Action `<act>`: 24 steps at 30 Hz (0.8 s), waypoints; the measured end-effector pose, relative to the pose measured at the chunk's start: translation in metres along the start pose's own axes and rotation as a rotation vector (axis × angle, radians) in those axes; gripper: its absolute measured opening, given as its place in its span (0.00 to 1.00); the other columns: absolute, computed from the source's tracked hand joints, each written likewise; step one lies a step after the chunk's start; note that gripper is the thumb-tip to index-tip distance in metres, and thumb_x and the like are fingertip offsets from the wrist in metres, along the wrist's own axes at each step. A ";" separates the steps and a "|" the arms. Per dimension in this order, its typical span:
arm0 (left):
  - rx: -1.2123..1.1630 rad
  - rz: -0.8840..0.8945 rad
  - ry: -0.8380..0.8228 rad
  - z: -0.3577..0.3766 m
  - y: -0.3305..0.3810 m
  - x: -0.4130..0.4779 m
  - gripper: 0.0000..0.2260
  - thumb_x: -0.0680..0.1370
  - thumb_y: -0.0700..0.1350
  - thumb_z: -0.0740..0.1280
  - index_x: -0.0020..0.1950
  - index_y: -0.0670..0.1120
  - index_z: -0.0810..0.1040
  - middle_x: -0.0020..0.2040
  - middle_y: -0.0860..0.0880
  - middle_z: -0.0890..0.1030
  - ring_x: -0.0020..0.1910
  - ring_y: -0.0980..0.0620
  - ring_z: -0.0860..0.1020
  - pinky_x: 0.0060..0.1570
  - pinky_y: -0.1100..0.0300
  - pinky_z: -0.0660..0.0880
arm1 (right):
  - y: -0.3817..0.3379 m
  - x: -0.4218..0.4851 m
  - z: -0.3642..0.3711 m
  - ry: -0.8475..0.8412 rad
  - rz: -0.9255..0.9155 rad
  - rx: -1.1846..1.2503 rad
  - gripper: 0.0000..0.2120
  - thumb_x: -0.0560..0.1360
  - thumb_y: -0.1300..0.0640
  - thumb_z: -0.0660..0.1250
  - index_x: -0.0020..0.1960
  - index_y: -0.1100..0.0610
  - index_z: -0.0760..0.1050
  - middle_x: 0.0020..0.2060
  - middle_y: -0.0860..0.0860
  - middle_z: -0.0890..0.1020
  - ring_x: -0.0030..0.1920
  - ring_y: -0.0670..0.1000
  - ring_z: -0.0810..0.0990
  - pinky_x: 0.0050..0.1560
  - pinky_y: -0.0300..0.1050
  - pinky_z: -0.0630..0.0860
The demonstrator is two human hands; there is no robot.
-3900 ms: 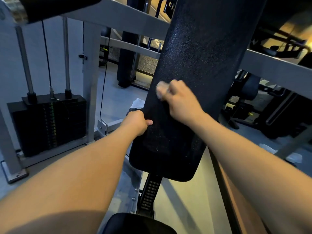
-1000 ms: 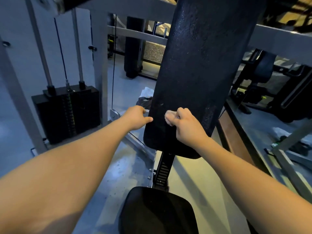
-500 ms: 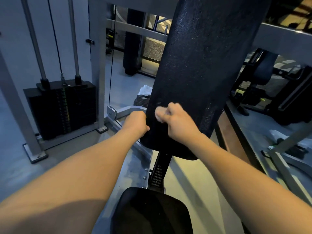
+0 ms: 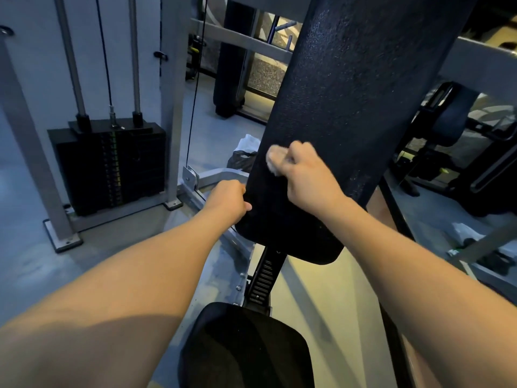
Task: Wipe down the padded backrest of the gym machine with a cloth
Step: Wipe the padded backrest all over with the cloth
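The black, grainy-textured padded backrest runs from the lower centre of the frame to the top edge, where its upper end is cut off. Against its lower left part the right hand is clenched round a small pale bunched cloth. Most of the cloth is buried in the fist, and the wad that shows left of the knuckles is blurred. The left hand grasps the pad's left edge, thumb on the front face, fingers hidden behind it. The black cushioned seat is cut off by the bottom edge. A dark bundle with a white top lies half hidden behind the pad; what it is cannot be told. At middle left, the black weight stack bears a column of green and yellow marks, too small to read.
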State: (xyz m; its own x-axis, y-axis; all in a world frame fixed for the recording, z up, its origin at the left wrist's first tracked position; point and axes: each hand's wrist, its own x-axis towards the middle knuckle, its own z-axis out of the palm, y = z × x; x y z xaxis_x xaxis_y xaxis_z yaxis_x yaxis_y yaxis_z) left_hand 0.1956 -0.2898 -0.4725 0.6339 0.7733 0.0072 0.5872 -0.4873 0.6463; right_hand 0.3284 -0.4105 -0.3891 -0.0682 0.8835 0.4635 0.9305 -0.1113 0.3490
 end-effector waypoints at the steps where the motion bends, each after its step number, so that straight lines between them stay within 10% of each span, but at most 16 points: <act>1: 0.000 0.002 0.000 0.000 0.000 0.000 0.09 0.77 0.45 0.74 0.53 0.40 0.82 0.49 0.43 0.82 0.50 0.43 0.80 0.47 0.53 0.75 | 0.005 0.009 -0.005 0.071 0.098 0.014 0.17 0.71 0.71 0.65 0.57 0.58 0.78 0.46 0.58 0.70 0.47 0.59 0.69 0.38 0.49 0.66; 6: 0.000 0.023 0.017 0.005 -0.003 0.001 0.06 0.77 0.43 0.73 0.49 0.41 0.82 0.47 0.43 0.82 0.49 0.43 0.81 0.52 0.50 0.78 | -0.025 -0.007 0.026 0.074 0.203 0.100 0.29 0.71 0.71 0.65 0.71 0.58 0.75 0.50 0.59 0.72 0.48 0.59 0.68 0.43 0.47 0.65; 11: 0.086 0.036 -0.030 -0.005 0.000 -0.001 0.10 0.77 0.48 0.74 0.50 0.42 0.82 0.48 0.43 0.82 0.47 0.43 0.81 0.47 0.52 0.78 | -0.034 -0.030 0.025 -0.208 -0.096 0.098 0.15 0.73 0.68 0.67 0.57 0.56 0.78 0.45 0.53 0.66 0.45 0.55 0.66 0.36 0.48 0.65; 17: 0.025 0.047 -0.099 -0.014 -0.022 -0.011 0.19 0.81 0.51 0.68 0.66 0.39 0.79 0.62 0.39 0.82 0.60 0.41 0.79 0.58 0.52 0.75 | -0.030 0.018 0.014 0.123 0.216 0.153 0.19 0.74 0.71 0.62 0.61 0.57 0.79 0.47 0.57 0.69 0.47 0.58 0.68 0.40 0.51 0.70; 24: 0.082 -0.080 0.063 -0.037 -0.064 -0.022 0.14 0.84 0.47 0.63 0.45 0.38 0.81 0.44 0.39 0.82 0.51 0.38 0.81 0.49 0.52 0.75 | -0.067 -0.040 0.058 -0.235 -0.099 0.139 0.20 0.70 0.70 0.70 0.59 0.55 0.79 0.46 0.53 0.66 0.44 0.55 0.65 0.40 0.54 0.75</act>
State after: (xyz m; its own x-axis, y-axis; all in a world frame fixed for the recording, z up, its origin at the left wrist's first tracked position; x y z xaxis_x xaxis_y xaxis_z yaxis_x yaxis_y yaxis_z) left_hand 0.1251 -0.2607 -0.4860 0.5517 0.8340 0.0078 0.6756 -0.4523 0.5823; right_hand 0.2896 -0.4115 -0.4781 -0.0906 0.9698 0.2262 0.9650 0.0294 0.2604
